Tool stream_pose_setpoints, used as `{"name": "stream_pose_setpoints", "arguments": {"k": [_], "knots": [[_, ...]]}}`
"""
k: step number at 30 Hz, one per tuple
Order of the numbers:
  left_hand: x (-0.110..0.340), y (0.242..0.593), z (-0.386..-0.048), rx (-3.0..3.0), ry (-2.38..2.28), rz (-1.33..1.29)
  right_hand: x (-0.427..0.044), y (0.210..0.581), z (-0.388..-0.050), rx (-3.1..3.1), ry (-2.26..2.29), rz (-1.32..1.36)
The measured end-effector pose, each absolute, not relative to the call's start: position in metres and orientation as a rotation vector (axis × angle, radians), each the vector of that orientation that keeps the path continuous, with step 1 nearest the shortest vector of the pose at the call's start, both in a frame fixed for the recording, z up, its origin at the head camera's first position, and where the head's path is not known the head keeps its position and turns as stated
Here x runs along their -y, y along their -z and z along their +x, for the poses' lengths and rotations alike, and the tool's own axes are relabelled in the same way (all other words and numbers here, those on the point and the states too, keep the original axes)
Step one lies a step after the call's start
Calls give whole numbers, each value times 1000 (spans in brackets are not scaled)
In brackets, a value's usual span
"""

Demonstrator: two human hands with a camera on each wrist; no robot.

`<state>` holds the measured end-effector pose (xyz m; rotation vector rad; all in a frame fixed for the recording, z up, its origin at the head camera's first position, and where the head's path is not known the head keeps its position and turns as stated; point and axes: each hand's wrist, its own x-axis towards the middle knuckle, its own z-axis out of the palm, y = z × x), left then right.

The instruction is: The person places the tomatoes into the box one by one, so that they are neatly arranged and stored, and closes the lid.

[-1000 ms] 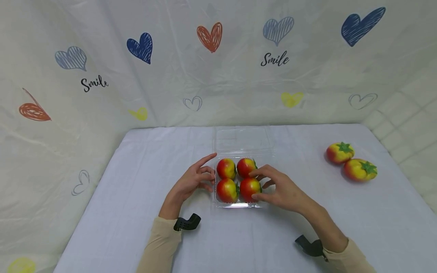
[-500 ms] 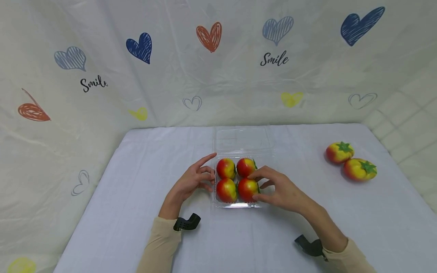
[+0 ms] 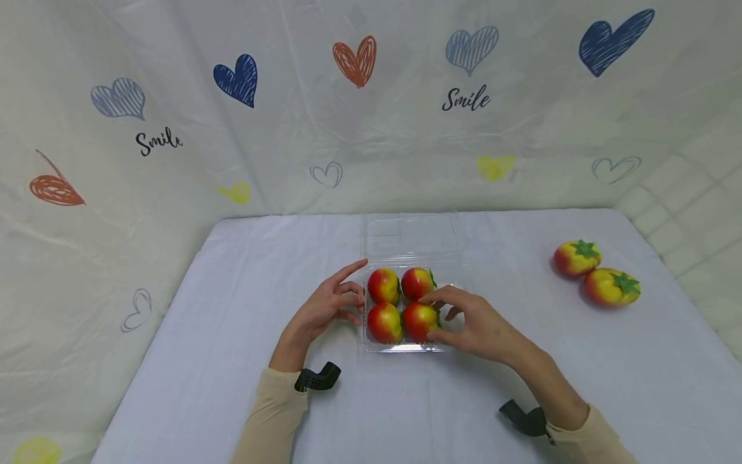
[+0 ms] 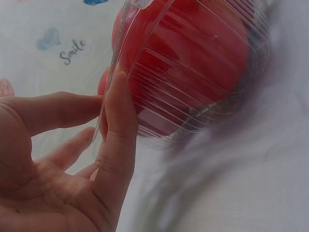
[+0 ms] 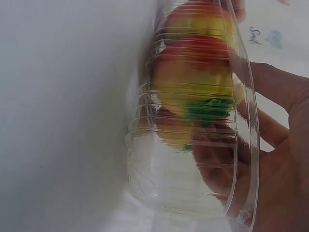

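White cloth [image 3: 203,386] is covering the table, and a heart-printed curtain [image 3: 394,129] is hanging beyond the clear clamshell box [image 3: 406,348]. At the box's left side, the left hand [image 3: 324,306] is pinching its rim. At the box's front right, inside, the right hand [image 3: 472,325] is holding a red-and-yellow fruit [image 3: 418,322] around its leafy side; three similar fruits [image 3: 384,323] are sitting inside the box too, and two loose fruits [image 3: 611,288] are lying well right of it. If the right fingers are pressing too strongly, the fruits may be bending the box's thin wall. Should the left pinch be too weak, the box might be sliding.
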<state>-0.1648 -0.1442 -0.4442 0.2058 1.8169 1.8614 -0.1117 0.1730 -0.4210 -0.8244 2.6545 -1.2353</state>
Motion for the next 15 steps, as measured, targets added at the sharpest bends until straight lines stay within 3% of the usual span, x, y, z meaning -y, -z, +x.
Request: {"name": "stream_pose_setpoints", "arguments": {"k": [15], "knots": [[145, 443, -165, -1814, -1866, 210, -170, 420, -112, -2640, 1265, -836]]}}
